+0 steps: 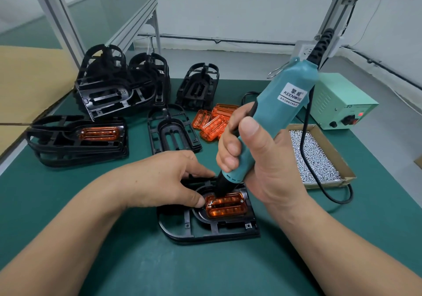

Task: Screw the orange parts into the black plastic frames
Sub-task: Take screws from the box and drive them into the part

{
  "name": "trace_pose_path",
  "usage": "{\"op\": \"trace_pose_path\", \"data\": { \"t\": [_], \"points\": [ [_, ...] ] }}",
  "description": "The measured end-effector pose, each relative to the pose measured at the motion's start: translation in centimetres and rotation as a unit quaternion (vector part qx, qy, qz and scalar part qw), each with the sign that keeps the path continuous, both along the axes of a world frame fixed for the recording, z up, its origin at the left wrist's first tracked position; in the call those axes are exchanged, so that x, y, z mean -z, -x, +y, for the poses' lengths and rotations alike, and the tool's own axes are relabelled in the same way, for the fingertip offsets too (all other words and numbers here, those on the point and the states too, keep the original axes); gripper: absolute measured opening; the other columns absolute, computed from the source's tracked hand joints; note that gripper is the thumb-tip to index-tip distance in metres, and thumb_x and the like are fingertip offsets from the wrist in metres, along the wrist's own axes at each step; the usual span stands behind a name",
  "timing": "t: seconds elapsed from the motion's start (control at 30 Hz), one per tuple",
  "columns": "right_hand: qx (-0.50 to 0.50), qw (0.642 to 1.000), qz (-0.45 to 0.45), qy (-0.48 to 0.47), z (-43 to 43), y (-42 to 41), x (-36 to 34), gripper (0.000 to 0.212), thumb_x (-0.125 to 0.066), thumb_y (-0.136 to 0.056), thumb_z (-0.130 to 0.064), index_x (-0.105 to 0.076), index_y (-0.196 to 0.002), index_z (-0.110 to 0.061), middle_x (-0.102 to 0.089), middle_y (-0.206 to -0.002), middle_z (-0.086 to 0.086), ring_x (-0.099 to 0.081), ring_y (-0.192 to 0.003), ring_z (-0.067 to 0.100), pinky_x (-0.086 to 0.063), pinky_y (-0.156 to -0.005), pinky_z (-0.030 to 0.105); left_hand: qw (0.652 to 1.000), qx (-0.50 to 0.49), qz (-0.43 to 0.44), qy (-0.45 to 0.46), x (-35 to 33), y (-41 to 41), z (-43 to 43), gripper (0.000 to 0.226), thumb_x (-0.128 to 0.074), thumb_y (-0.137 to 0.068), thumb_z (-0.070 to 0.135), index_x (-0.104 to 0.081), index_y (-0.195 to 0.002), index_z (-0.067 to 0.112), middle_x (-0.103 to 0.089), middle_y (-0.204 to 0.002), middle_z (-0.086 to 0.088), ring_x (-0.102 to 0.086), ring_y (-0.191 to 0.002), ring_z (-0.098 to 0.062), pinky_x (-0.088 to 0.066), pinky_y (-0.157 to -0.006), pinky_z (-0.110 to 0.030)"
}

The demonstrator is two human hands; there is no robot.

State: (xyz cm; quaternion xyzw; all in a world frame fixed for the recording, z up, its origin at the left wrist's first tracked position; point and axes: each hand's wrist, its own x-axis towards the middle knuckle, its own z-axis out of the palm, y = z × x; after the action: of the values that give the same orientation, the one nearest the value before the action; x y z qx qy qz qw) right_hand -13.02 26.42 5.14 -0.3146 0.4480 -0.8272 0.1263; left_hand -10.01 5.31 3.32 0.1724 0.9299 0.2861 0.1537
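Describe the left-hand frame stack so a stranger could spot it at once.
Start at the green mat. At its left edge lies a low stack of black frames. Unlike the bare piles behind, its top frame holds an orange part.

Work frame (205, 229): black plastic, flat on the green counter (137, 261) at near centre, rounded end to the left. Its oval recess holds one orange part (226, 205), a translucent oblong with rounded corners and two lengthwise ribs. A silver screw (211, 202) shows at the part's left end, and the nose of the electric screwdriver (285, 104) stands on its far edge.

Fitted stack (75, 149): several frames flat at left, the top one carrying an orange part (99, 133).

Empty frame (172, 131): flat, just behind the work frame.

Unfitted frames (118, 83): heaped at rear left, with a smaller stack (198, 85) beside them.

Loose orange parts (212, 122): an overlapping heap right of the empty frame.
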Motion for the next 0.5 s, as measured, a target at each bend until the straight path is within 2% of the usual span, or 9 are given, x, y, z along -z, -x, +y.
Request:
{"op": "trace_pose_path", "data": {
  "t": [0.07, 0.13, 0.2, 0.27, 0.33, 0.4, 0.43, 0.5],
  "points": [
    [-0.004, 1.000, 0.008, -0.008, 0.0, 0.0, 0.0, 0.038, -0.081, -0.092, -0.041, -0.059, -0.099, -0.011, -0.050, -0.069, 0.007, -0.052, -0.053, 0.020, -0.045, -0.056, 0.031, 1.000, 0.002, -0.002, -0.003, -0.1, -0.1, 0.2, 0.058, -0.086, -0.083, 0.049, -0.065, -0.138, 0.047, -0.056, -0.112, 0.021, -0.054, -0.108, 0.007, -0.040, -0.094, -0.011],
    [-0.011, 1.000, 0.015, -0.017, -0.1, -0.1, 0.0, 0.038, -0.080, -0.092, -0.041, -0.062, -0.103, -0.010, -0.052, -0.070, 0.006, -0.054, -0.054, 0.020, -0.046, -0.057, 0.033, 1.000, 0.004, -0.007, -0.009, -0.2, -0.2, 0.3, 0.053, -0.086, -0.084, 0.047, -0.067, -0.134, 0.045, -0.059, -0.119, 0.018, -0.056, -0.115, 0.004, -0.044, -0.103, -0.018],
    [-0.015, 0.999, 0.029, -0.031, -0.5, -0.1, -0.1, 0.036, -0.079, -0.094, -0.042, -0.063, -0.102, -0.011, -0.054, -0.071, 0.004, -0.054, -0.055, 0.020, -0.047, -0.057, 0.033, 1.000, 0.006, -0.015, -0.018, -0.4, -0.2, 0.4, 0.040, -0.086, -0.085, 0.046, -0.070, -0.122, 0.046, -0.062, -0.124, 0.013, -0.059, -0.120, -0.003, -0.047, -0.108, -0.031],
    [-0.013, 0.998, 0.036, -0.048, -1.0, -0.2, -0.1, 0.035, -0.078, -0.094, -0.043, -0.063, -0.098, -0.012, -0.055, -0.071, 0.003, -0.054, -0.055, 0.020, -0.048, -0.058, 0.033, 0.999, 0.003, -0.024, -0.030, -0.7, -0.4, 0.5, 0.032, -0.086, -0.084, 0.045, -0.071, -0.112, 0.046, -0.066, -0.120, 0.011, -0.062, -0.116, -0.005, -0.049, -0.106, -0.035],
    [-0.010, 0.998, 0.031, -0.063, -1.5, -0.2, -0.3, 0.038, -0.079, -0.093, -0.045, -0.063, -0.099, -0.012, -0.054, -0.071, 0.004, -0.053, -0.055, 0.021, -0.048, -0.057, 0.032, 0.999, -0.003, -0.028, -0.037, -0.7, -0.5, 0.6, 0.025, -0.087, -0.084, 0.043, -0.071, -0.103, 0.046, -0.067, -0.112, 0.015, -0.064, -0.110, -0.002, -0.051, -0.100, -0.031],
    [-0.007, 0.996, 0.035, -0.080, -2.0, 0.0, -0.5, 0.038, -0.079, -0.093, -0.048, -0.063, -0.096, -0.013, -0.054, -0.069, 0.003, -0.053, -0.053, 0.021, -0.048, -0.056, 0.032, 0.999, -0.007, -0.026, -0.036, -0.7, -0.5, 0.6, 0.021, -0.088, -0.083, 0.043, -0.070, -0.093, 0.048, -0.066, -0.106, 0.021, -0.064, -0.103, 0.001, -0.048, -0.092, -0.021],
    [-0.006, 0.995, 0.040, -0.087, -2.1, 0.0, -0.5, 0.038, -0.078, -0.093, -0.048, -0.062, -0.092, -0.014, -0.054, -0.068, 0.004, -0.053, -0.052, 0.021, -0.048, -0.056, 0.032, 0.999, -0.006, -0.027, -0.034, -0.6, -0.5, 0.6, 0.022, -0.088, -0.084, 0.043, -0.068, -0.089, 0.051, -0.065, -0.102, 0.026, -0.063, -0.100, 0.005, -0.046, -0.086, -0.013],
    [-0.003, 0.994, 0.051, -0.100, -2.2, 0.1, -0.6, 0.041, -0.076, -0.093, -0.050, -0.059, -0.085, -0.014, -0.052, -0.066, 0.008, -0.052, -0.051, 0.024, -0.048, -0.056, 0.033, 0.999, -0.008, -0.032, -0.036, -0.6, -0.5, 0.6, 0.026, -0.088, -0.083, 0.042, -0.066, -0.087, 0.056, -0.064, -0.099, 0.036, -0.062, -0.097, 0.012, -0.044, -0.080, -0.007]
  ]
}}
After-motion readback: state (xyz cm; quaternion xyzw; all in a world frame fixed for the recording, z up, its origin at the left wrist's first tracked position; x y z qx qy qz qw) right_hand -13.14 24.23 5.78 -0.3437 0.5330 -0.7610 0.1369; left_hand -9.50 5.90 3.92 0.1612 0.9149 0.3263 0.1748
